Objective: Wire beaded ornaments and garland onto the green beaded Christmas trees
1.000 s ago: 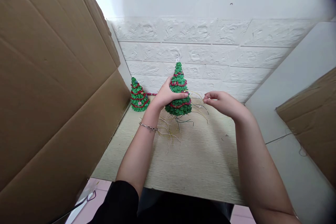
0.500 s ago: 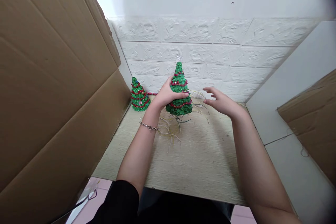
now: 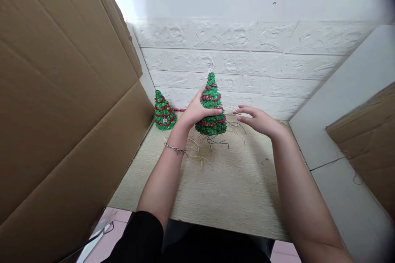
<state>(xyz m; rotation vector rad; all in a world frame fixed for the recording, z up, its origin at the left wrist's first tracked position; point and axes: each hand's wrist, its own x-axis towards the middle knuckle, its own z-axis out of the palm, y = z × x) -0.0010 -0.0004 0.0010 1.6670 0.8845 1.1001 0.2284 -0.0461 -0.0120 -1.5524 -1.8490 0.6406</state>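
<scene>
My left hand [image 3: 199, 111] is wrapped round the side of a green miniature Christmas tree [image 3: 212, 124], its thumb lying across the front. The tree stands upright with red bead garlands and a clear, spiky topper [image 3: 211, 68]. Thin dark green and pale wires [image 3: 212, 143] spread out below its base. To the right of the tree is my right hand [image 3: 257, 120], with a gap between thumb and fingers. Its fingertips are by thin yellow wires [image 3: 228, 108]; whether they touch them I cannot tell.
A smaller decorated Christmas tree [image 3: 164, 115] stands at the back left of the wooden table [image 3: 228, 197]. Something red [image 3: 179, 110] lies behind, near the white brick-patterned wall [image 3: 237, 39]. Cardboard [image 3: 68, 102] rises on the left, and a white panel [image 3: 336, 90] on the right.
My right hand has shifted slightly left, closer to the yellow wires, and its thumb and fingers are nearer each other. The left hand and the tree look unchanged.
</scene>
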